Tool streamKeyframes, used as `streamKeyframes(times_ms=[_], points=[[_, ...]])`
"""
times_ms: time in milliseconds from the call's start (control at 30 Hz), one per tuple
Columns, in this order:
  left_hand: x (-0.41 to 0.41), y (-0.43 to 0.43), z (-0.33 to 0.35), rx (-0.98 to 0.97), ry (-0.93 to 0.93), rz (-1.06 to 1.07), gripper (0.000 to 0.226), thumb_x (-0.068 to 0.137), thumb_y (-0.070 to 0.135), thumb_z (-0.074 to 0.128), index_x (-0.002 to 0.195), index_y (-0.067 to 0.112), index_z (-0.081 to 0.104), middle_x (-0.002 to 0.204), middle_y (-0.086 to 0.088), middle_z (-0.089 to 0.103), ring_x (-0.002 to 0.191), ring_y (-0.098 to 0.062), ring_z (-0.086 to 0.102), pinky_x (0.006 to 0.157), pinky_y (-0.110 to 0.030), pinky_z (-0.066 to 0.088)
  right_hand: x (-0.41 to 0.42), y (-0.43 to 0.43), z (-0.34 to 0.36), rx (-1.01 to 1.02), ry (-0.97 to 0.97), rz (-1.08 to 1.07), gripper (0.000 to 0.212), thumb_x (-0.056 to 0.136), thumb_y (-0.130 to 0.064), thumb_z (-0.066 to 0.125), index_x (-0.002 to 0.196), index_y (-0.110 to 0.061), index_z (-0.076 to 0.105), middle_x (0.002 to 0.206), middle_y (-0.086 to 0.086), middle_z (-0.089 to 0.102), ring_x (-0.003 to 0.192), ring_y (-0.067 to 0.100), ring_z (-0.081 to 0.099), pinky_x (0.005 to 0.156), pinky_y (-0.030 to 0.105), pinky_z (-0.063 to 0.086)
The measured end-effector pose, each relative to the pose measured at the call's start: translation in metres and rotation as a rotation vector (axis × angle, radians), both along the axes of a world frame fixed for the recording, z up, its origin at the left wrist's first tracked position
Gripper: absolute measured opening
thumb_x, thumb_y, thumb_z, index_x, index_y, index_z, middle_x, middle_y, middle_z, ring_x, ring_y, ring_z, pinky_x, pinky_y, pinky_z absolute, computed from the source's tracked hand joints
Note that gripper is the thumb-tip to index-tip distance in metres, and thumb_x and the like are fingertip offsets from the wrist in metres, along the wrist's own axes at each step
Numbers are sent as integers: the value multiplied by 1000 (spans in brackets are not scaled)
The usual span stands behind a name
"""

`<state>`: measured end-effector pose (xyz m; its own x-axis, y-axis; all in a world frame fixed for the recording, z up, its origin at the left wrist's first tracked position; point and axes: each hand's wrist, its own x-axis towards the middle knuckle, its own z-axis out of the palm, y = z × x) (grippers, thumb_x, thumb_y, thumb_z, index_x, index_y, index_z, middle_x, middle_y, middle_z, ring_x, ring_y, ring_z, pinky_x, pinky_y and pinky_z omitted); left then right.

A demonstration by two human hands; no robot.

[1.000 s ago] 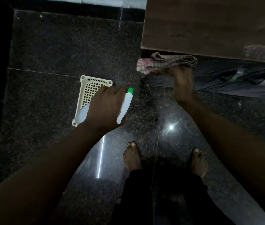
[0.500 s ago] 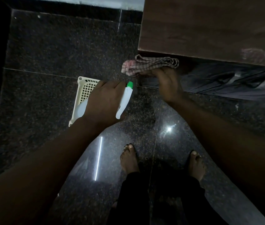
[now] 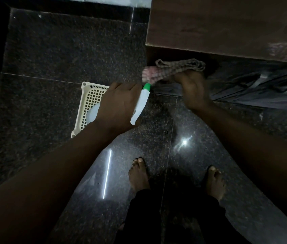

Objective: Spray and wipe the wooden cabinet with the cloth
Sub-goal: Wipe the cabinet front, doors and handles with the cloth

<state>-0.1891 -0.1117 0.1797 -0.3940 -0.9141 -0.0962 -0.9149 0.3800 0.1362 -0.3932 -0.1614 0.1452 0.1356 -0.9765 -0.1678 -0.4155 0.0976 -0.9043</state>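
The right hand (image 3: 193,92) is clutching a bunched checked cloth (image 3: 178,67) against the brown wooden cabinet (image 3: 227,25); the left hand (image 3: 118,106) is gripping a green-tipped white spray bottle (image 3: 142,104).

The left arm is being held out from the near left, and the left hand (image 3: 120,106) is gripping a spray bottle (image 3: 142,103), its back facing up. The right arm is being held out from the near right, and the right hand (image 3: 193,90), a little farther, is gripping a cloth (image 3: 179,66).
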Motion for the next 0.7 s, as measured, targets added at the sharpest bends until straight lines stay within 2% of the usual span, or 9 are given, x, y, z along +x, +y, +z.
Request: streamKeyframes(times_ms=[100, 200, 267, 367, 400, 467, 567, 633, 700], points=[[-2, 1, -4, -12, 17, 16, 32, 62, 27, 39, 87, 10, 51, 79, -4, 57, 68, -27, 53, 67, -34, 32, 17, -4, 1, -81, 54, 91, 35, 92, -21, 44, 104, -9, 75, 110, -8, 66, 104, -6, 54, 93, 8, 38], [-1, 1, -5, -45, 17, 15, 31, 63, 29, 35, 84, 11, 50, 77, -4, 56, 67, -27, 53, 67, -34, 33, -6, 0, -14, -144, 119, 103, 30, 94, -13, 48, 104, -1, 74, 109, -5, 62, 105, -7, 48, 92, 3, 33], [-1, 0, -6, -57, 25, 22, 30, 62, 30, 35, 83, 12, 48, 76, -3, 55, 67, -26, 52, 67, -33, 31, -26, 4, -20, -169, 143, 48, 23, 93, -1, 51, 102, 6, 71, 112, 12, 67, 108, 6, 52, 95, 8, 36], [-3, -3, -11, -90, 18, 3, 29, 62, 29, 40, 85, 13, 48, 78, -3, 55, 70, -26, 53, 68, -30, 23, -43, 13, -30, -147, 192, 22, 16, 85, 14, 55, 93, 16, 69, 97, 36, 67, 94, 32, 60, 83, 9, 38], [-5, -3, -13, -113, 19, -13, 27, 62, 27, 44, 86, 13, 47, 78, -3, 55, 69, -26, 53, 67, -30, 24, -45, 13, -32, -119, 196, 51, 16, 83, 12, 56, 91, 16, 68, 93, 36, 67, 85, 38, 65, 80, 19, 39], [-9, -3, -16, -174, 47, -36, 29, 60, 20, 52, 86, 14, 43, 75, -5, 55, 65, -27, 53, 65, -32, 34, -47, 8, -38, -105, 185, 27, 27, 85, -2, 49, 96, 13, 68, 95, 34, 66, 88, 36, 63, 80, 33, 38], [-15, -2, -19, -204, 80, -47, 30, 58, 20, 51, 85, 15, 39, 71, -4, 53, 62, -27, 52, 64, -35, 39, -45, 2, -46, -17, 14, -69, 45, 85, -25, 44, 104, 7, 69, 109, 23, 66, 103, 26, 58, 86, 32, 42], [-18, -1, -20, -196, 88, -40, 23, 60, 22, 46, 82, 15, 42, 70, -4, 53, 62, -27, 52, 65, -35, 39, -45, 2, -49, -39, 24, -58, 48, 87, -27, 46, 112, 7, 68, 120, 22, 65, 114, 29, 58, 92, 30, 43], [-20, -1, -19, -193, 101, -14, 18, 63, 24, 42, 79, 15, 44, 69, -3, 53, 60, -26, 52, 66, -35, 39, -48, 2, -53, -116, 128, 14, 37, 94, -18, 50, 117, 6, 66, 125, 16, 63, 116, 19, 55, 92, 15, 39]])
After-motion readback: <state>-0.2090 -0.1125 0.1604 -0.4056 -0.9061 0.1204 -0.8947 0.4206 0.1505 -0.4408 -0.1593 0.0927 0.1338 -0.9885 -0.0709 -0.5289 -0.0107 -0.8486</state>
